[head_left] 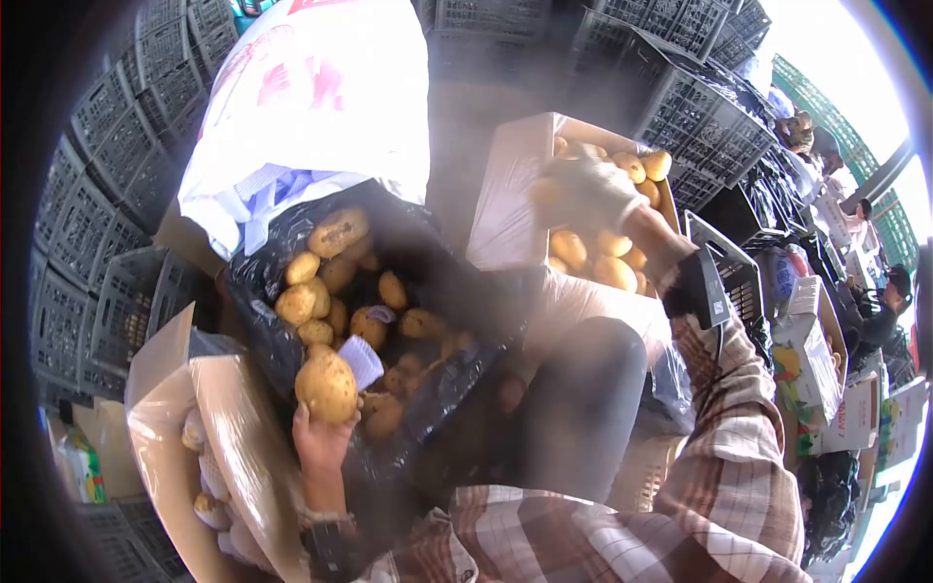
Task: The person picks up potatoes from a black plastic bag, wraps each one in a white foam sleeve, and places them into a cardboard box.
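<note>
Nearest us are our checked sleeve and a dark-clad leg, its knee close to the wrapped front of an open carton. On our left stands a cardboard box with potatoes in pale wrapping inside.

Beside that box, our left hand holds a large potato from its lower end, over the edge of a black plastic liner. A pale lilac, ribbed piece shows right against the potato's upper side. Beyond it, loose potatoes of mixed sizes lie within the liner, some in shadow.

Our right hand is over the open carton, among its yellow potatoes. It is pale and blurred, so we cannot tell how wide its fingers are or whether they grip anything. A black band circles that wrist.

Past the liner, a big white bag with red print slumps over its far end. Dark plastic crates are stacked along our left, and more black crates rise behind the open carton. Farther off on our right, beyond some printed boxes, we see a person in dark clothing.
</note>
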A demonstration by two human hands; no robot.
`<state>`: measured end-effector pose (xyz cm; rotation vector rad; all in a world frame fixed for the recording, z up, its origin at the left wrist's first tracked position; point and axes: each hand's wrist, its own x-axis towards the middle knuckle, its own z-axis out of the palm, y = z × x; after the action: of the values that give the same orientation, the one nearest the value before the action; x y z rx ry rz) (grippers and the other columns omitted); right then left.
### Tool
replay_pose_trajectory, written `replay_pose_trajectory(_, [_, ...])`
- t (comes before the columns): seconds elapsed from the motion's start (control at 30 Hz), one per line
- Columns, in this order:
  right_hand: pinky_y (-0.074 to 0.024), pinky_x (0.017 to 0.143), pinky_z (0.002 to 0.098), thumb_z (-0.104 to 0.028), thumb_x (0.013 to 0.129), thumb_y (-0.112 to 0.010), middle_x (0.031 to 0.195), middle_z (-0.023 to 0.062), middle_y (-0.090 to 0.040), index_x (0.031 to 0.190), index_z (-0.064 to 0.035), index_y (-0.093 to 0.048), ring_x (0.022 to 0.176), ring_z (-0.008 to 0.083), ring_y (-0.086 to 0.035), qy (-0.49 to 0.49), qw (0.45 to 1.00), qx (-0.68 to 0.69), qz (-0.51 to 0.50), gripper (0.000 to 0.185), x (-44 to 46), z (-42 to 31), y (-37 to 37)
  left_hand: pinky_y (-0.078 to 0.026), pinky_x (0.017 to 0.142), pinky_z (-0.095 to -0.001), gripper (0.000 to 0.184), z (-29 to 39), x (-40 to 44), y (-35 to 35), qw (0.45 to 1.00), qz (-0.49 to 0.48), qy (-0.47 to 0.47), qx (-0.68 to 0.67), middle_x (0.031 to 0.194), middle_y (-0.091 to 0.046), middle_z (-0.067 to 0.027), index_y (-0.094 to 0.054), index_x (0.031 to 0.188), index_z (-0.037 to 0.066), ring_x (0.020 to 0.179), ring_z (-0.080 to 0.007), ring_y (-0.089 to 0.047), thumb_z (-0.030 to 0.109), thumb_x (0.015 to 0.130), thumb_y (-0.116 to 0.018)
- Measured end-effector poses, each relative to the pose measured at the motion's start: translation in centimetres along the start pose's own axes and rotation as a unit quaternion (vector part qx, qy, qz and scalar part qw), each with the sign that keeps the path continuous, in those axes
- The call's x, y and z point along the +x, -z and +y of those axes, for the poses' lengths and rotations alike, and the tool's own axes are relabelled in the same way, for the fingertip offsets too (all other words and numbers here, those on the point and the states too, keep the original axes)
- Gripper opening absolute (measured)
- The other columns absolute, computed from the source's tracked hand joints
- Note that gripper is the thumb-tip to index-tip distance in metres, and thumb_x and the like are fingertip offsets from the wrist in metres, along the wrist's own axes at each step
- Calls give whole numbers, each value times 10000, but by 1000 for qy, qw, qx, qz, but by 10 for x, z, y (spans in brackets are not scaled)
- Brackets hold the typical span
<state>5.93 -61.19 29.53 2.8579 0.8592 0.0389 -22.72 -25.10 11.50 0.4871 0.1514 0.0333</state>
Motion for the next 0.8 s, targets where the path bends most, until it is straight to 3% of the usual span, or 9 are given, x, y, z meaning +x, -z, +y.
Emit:
replay_pose_trajectory(0.23, [-334, 975, 443, -424, 727, -633, 1336, 194, -361, 1301, -133, -386, 1200, 386, -389, -16, 939, 336, -70, 689, -68, 93, -142, -489, 832, -446, 632, -19, -1, -44, 999, -32, 24, -29, 1227, -447, -199, -309, 1311, 44, 1029, -377, -512, 335, 825, -591])
replay_pose_trajectory(0.33, [-400, 898, 439, -390, 823, -540, 1167, 215, -517, 1256, -106, -436, 1032, 359, -526, 0, 994, 107, 13, 528, -72, -21, -44, -514, 795, -435, 674, -18, -2, -71, 995, -75, 47, -57, 1210, -460, -204, -300, 1308, 37, 998, -379, -528, 336, 797, -621])
replay_pose_trajectory(0.4, [-436, 846, 439, -414, 859, -511, 991, 180, -618, 1212, -61, -466, 925, 354, -584, 19, 837, 547, 11, 501, -60, -70, -47, -537, 749, -422, 717, -20, -3, -95, 987, -124, 50, -84, 1184, -471, -210, -306, 1297, 32, 971, -382, -540, 345, 757, -659])
replay_pose_trajectory(0.43, [-433, 858, 445, -435, 870, -492, 982, 189, -620, 1204, -26, -454, 915, 340, -594, -57, 581, 797, -155, 529, -56, -102, -47, -547, 726, -414, 740, -23, -4, -104, 982, -150, 53, -103, 1171, -476, -214, -313, 1290, 30, 957, -383, -547, 351, 734, -679])
replay_pose_trajectory(0.53, [-441, 857, 463, -332, 875, -512, 1128, 238, -535, 1218, -39, -427, 1016, 339, -551, 48, 288, 863, -413, 459, -58, -188, -72, -552, 719, -413, 767, -32, -13, -112, 978, -170, 49, -114, 1162, -478, -212, -297, 1289, 29, 948, -378, -557, 341, 712, -693])
replay_pose_trajectory(0.57, [-478, 812, 421, -251, 864, -535, 1102, 197, -560, 1200, -27, -447, 983, 292, -572, 254, 546, 780, -172, 414, -58, -216, -79, -551, 722, -414, 754, -31, -18, -109, 979, -170, 41, -102, 1165, -478, -209, -292, 1291, 24, 958, -373, -556, 328, 723, -684])
replay_pose_trajectory(0.63, [-498, 777, 388, -230, 855, -552, 1077, 157, -578, 1164, 6, -480, 955, 250, -583, 214, 563, 792, -97, 395, -64, -241, -79, -558, 642, -385, 704, -32, -31, -107, 994, -93, -21, -53, 1112, -508, -230, -317, 1284, 37, 838, -391, -582, 345, 742, -645])
replay_pose_trajectory(0.67, [-498, 777, 372, -249, 843, -578, 1065, 145, -585, 1123, 40, -509, 942, 239, -587, 95, 316, 923, -200, 408, -64, -246, -61, -560, 635, -378, 693, -29, -38, -97, 994, -84, -32, -59, 1108, -513, -232, -316, 1285, 34, 839, -391, -586, 332, 749, -639])
replay_pose_trajectory(0.8, [-490, 783, 321, -205, 807, -633, 957, 99, -613, 993, 6, -570, 872, 194, -596, 94, 275, 938, -189, 288, -58, -270, -50, -562, 629, -343, 651, -11, -60, -76, 994, -15, -108, 1, 1102, -530, -205, -328, 1268, 7, 876, -350, -601, 302, 768, -623])
